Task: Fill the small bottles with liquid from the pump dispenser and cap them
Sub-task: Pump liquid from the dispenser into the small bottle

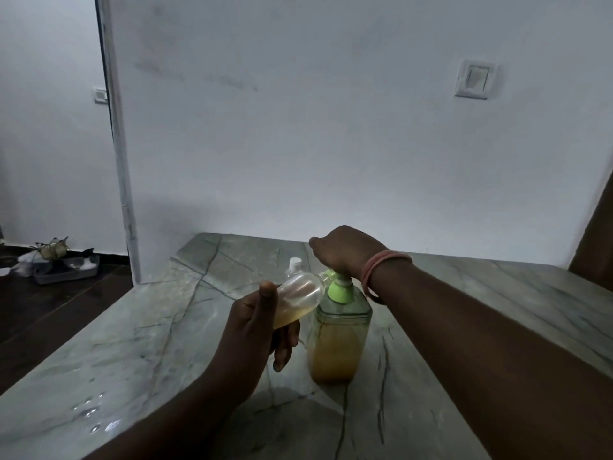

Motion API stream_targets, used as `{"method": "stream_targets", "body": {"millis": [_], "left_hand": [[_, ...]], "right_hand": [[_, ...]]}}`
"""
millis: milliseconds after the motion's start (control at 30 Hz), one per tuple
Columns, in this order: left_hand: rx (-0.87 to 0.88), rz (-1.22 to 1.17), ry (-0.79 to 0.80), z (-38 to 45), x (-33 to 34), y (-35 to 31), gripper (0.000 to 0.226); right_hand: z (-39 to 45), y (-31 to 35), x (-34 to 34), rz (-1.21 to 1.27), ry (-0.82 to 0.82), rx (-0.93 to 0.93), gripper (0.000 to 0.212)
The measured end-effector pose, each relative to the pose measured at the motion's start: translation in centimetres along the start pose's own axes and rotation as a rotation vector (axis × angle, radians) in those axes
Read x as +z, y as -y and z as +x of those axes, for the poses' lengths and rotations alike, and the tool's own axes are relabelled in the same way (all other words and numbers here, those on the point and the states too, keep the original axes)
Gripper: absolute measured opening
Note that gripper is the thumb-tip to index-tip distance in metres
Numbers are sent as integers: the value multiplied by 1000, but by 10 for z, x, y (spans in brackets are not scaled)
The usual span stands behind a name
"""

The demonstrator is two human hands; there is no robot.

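Marble-look table (497, 327) holds the pump dispenser (340, 340) of amber liquid, with the right hand (345, 252) curled down over its green pump top. The left hand (255, 323) grips a small bottle (298, 298), tilted with its mouth at the spout and partly filled, and a capped bottle (294, 267) stands just behind.

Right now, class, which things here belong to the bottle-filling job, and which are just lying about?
Belong to the job:
- pump dispenser, pressed by the right hand
- small bottle, tilted, held by the left hand
- capped bottle behind

Just lying about:
- wall switch
- grey tray on the floor
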State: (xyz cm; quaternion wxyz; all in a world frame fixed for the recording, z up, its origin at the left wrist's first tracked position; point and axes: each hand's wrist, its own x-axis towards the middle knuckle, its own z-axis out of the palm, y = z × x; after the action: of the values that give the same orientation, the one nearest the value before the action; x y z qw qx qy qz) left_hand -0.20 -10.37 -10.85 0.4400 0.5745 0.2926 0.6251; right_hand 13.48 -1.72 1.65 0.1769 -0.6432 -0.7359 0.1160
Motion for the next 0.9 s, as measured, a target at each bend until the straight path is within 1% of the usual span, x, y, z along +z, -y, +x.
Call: {"method": "stream_targets", "body": {"millis": [100,200,267,400,500,567,600,700,800,900], "left_hand": [[5,7,16,0,0,1,81],[3,0,26,3,-2,4,86],[10,-1,22,4,-3,6,91],[5,10,8,4,-2,10,76],[1,24,3,2,-3,8,72],[10,10,7,1,-2,7,75],[13,3,12,1,-2,6,80],[16,-9,33,3,-1,5,91],[20,4,23,5,-3,8,90],[17,0,0,4,-2,7,88]], "right_hand": [[3,2,-4,-47,-11,-9,39],[7,-3,4,66,-67,-5,41],[8,-5,8,76,-75,4,38],[9,-7,10,-7,-25,-32,35],[6,-2,7,-75,14,-51,35],[6,0,2,-103,-6,-46,34],[6,1,-1,-101,-32,-46,34],[6,-1,-1,-40,-86,-55,39],[9,-6,8,52,-75,-5,34],[10,-8,10,46,-68,8,30]]}}
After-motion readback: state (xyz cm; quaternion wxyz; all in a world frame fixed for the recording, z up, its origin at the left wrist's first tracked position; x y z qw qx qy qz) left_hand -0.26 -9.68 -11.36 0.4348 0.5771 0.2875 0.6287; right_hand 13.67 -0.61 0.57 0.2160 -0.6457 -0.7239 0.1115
